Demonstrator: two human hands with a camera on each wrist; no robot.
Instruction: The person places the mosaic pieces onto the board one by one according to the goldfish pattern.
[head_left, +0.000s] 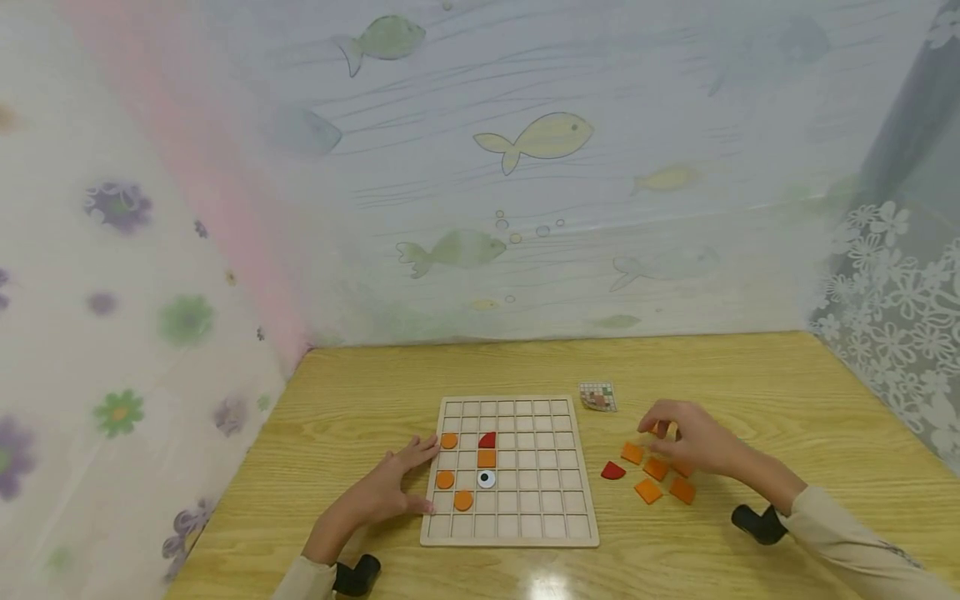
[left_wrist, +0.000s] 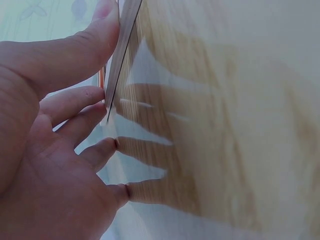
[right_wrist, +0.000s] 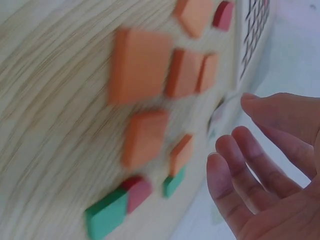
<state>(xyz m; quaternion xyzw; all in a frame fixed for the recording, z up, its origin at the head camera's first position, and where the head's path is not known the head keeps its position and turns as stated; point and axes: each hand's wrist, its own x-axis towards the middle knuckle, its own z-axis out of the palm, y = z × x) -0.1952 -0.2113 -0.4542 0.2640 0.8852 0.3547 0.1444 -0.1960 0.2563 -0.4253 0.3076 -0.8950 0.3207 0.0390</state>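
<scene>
A pale wooden grid board [head_left: 532, 504] lies on the table. My left hand [head_left: 384, 490] rests at its left edge, thumb and fingertips touching the side, fingers spread. On the grid sit orange discs [head_left: 463, 500], a red quarter-circle [head_left: 487, 440], an orange square [head_left: 487, 459] and a white disc with a black dot [head_left: 486, 479]. To the right, my right hand [head_left: 697, 437] hovers over loose orange squares [head_left: 648, 491], fingers loosely bent. The right wrist view shows nothing between its thumb and fingers. A loose red quarter-circle [head_left: 612, 471] lies beside the board.
Behind the board's right corner lies a small printed picture card [head_left: 597, 397]. Green pieces [right_wrist: 106, 212] and another red piece [right_wrist: 136, 193] lie near the orange squares. Patterned curtains [head_left: 450, 183] border the wooden table [head_left: 360, 375] at the back and sides.
</scene>
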